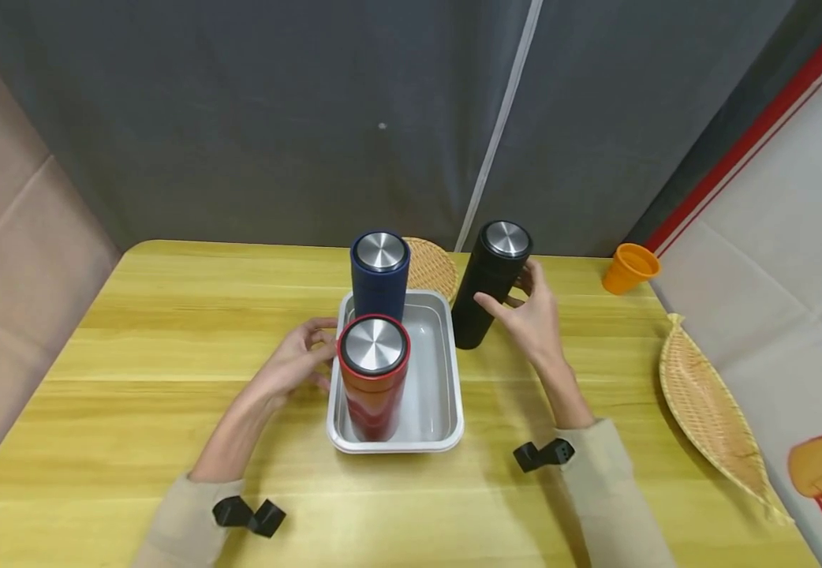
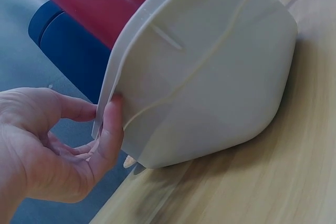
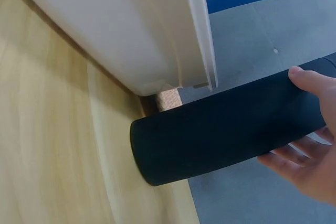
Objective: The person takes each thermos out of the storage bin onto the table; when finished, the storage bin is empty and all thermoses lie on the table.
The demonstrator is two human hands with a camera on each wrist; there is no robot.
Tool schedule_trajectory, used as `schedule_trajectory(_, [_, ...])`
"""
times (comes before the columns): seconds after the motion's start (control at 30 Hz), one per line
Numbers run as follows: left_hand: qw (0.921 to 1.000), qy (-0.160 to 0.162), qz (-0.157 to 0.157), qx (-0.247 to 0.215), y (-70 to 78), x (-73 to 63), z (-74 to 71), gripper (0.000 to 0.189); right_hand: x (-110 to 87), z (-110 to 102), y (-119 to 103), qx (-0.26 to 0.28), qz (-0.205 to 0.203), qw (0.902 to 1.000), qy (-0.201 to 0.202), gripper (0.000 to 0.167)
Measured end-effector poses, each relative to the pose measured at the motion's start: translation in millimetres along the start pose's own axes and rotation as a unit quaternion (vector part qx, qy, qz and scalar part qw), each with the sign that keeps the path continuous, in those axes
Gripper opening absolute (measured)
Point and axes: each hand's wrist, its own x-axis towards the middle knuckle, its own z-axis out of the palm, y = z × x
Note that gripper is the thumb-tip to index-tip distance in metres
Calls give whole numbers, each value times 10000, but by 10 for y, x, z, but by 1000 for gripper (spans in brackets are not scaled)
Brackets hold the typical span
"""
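Observation:
A black thermos (image 1: pixel 491 280) with a steel-topped lid leans at a tilt just right of the metal tray (image 1: pixel 458 394). My right hand (image 1: pixel 530 315) grips its side, thumb on one face and fingers round the other, as the right wrist view also shows. Whether its base touches the table I cannot tell. At the tray's left side, my left hand (image 1: pixel 300 355) pinches the rim between thumb and fingers, plainest in the left wrist view. Inside the tray stand a red thermos (image 1: pixel 375 386) in front and a blue thermos (image 1: pixel 380 288) behind it, both along the left side.
Behind the tray lies a round woven mat (image 1: pixel 431 267), partly hidden. An orange cup (image 1: pixel 629 268) sits at the table's back right corner. A leaf-shaped woven basket (image 1: pixel 712 410) lies along the right edge. A grey curtain (image 1: pixel 276 118) hangs behind the wooden table (image 1: pixel 191 315).

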Motion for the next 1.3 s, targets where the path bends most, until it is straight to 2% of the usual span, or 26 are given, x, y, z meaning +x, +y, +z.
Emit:
schedule_trajectory(0.27, [9999, -57, -29, -100, 0, -7, -10, 51, -101, 7, -283, 281, 35, 9996, -43, 66])
schedule_trajectory(0.37, [9999, -37, -35, -122, 1, -1, -11, 50, -121, 11, -324, 342, 125, 9993, -74, 66])
schedule_trajectory(0.73, [9996, -94, -62, -262, -32, -3, -27, 51, -226, 12, -188, 768, 270, 9967, -32, 66])
schedule_trajectory(1.03, [9990, -165, -37, -403, -63, 17, -14, 51, -319, -61, -224, 491, 399, 9980, -55, 60])
schedule_trajectory(1.2, [9990, -152, -21, -424, -68, 21, -30, 50, -361, -103, -192, 691, 242, 9972, -129, 55])
schedule_trajectory(1.3, [9990, -143, -15, -429, -61, 20, -37, 50, -388, -123, -96, 777, 109, 9966, -255, 55])
